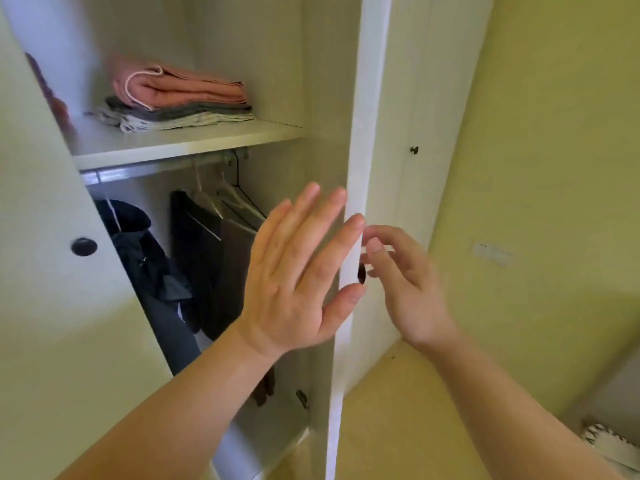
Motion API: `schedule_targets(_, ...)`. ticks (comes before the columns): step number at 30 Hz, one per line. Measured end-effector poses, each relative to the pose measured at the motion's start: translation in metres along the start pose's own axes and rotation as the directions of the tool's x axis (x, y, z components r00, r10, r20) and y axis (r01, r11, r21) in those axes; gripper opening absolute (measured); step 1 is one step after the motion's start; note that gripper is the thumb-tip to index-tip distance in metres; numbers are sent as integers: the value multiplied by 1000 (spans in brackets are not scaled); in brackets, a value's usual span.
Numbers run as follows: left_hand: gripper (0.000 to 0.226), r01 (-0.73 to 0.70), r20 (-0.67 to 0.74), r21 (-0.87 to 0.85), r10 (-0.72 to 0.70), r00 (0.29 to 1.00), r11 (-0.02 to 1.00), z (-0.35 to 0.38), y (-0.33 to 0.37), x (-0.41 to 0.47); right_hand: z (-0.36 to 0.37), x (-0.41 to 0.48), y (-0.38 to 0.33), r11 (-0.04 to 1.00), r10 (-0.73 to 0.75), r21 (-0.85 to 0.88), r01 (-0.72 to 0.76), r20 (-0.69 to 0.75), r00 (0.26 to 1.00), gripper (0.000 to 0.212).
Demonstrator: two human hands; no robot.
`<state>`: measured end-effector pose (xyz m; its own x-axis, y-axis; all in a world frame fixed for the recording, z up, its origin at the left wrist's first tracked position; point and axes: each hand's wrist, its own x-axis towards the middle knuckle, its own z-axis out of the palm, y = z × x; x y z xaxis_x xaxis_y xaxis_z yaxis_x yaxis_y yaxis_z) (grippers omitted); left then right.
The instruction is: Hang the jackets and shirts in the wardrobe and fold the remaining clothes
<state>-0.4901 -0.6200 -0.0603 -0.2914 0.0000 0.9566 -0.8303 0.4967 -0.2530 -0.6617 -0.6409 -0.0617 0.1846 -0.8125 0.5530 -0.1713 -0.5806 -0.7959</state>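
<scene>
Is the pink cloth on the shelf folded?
Folded: the pink cloth lies in flat layers atop a stack on the shelf.

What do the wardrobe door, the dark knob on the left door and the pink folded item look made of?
Wardrobe door: probably painted or laminated board, smooth off-white with a soft sheen. Knob: dark, round, slightly glossy; metal or plastic, hard to tell. Pink folded item: soft matte fabric, creased, with a pale corded edge.
</scene>
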Motion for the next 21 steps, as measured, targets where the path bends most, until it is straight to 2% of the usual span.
schedule_targets(2, 60, 10, 3, 70, -10, 1000, 997, -12, -12, -4, 32, 5, -1, 997, -49, 69, 41, 105, 993, 36)
schedule_targets(5, 56, 105, 4, 222, -108, 994, 969, -34, -36, -15, 73, 12, 0, 994, -79, 96, 54, 273, 959, 49)
schedule_targets(8, 55, 178, 56, 362, -212, 976, 915, -64, -66, -31, 110, 26, 0, 994, -113, 37, 107, 389, 914, 52)
schedule_targets(10, 57, 202, 128, 481, -297, 946, 853, -82, -85, -38, 134, 37, -4, 972, -148, -100, 215, 450, 880, 51)
schedule_targets(12, 59, 202, 200, 606, -393, 898, 769, -99, -104, -43, 159, 49, -8, 887, -197, -280, 367, 488, 850, 50)
schedule_targets(15, 62, 138, 283, 736, -486, 827, 663, -119, -129, -47, 192, 68, -14, 696, -212, -489, 526, 559, 801, 52)
schedule_targets(18, 60, 87, 337, 767, -514, 789, 636, -130, -142, -47, 215, 80, -19, 560, -160, -613, 557, 579, 799, 60)
schedule_targets(21, 59, 93, 354, 774, -549, 757, 627, -135, -148, -50, 229, 91, -21, 548, -96, -630, 551, 607, 789, 65)
